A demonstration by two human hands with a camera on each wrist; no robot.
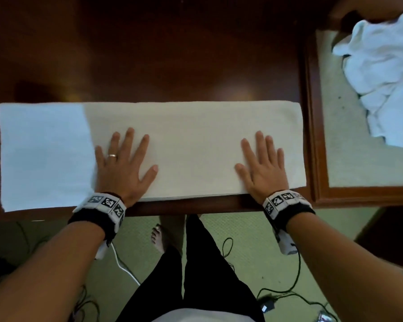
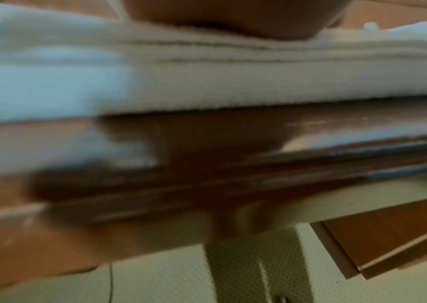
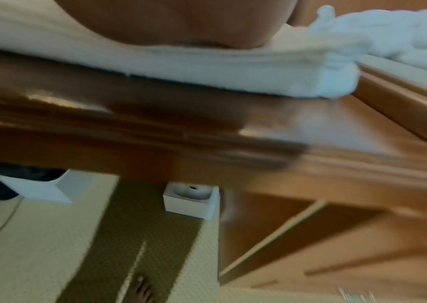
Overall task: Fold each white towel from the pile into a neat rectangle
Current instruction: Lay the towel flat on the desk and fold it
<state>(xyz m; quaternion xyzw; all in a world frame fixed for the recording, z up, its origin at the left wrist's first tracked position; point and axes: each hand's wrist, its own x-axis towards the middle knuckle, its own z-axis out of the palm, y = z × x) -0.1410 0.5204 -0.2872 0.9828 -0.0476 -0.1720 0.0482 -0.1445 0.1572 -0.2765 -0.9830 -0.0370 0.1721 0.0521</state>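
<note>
A white towel point(image 1: 191, 145) lies folded into a long band across the near part of the dark wooden table point(image 1: 149, 54). My left hand point(image 1: 123, 163) rests flat on it left of the middle, fingers spread. My right hand point(image 1: 263, 163) lies flat on it near its right end, fingers spread too. The wrist views show the towel's stacked layers point(image 2: 233, 78) point(image 3: 207, 65) at the table edge under each palm. A pile of crumpled white towels point(image 1: 382, 73) sits at the far right.
The pile lies on a lower, wood-framed surface point(image 1: 312, 112) beside the table's right end. Below the table edge are my legs and a bare foot point(image 1: 158, 238) on a green mat, with cables point(image 1: 289, 291) on the floor and small white boxes point(image 3: 191, 198).
</note>
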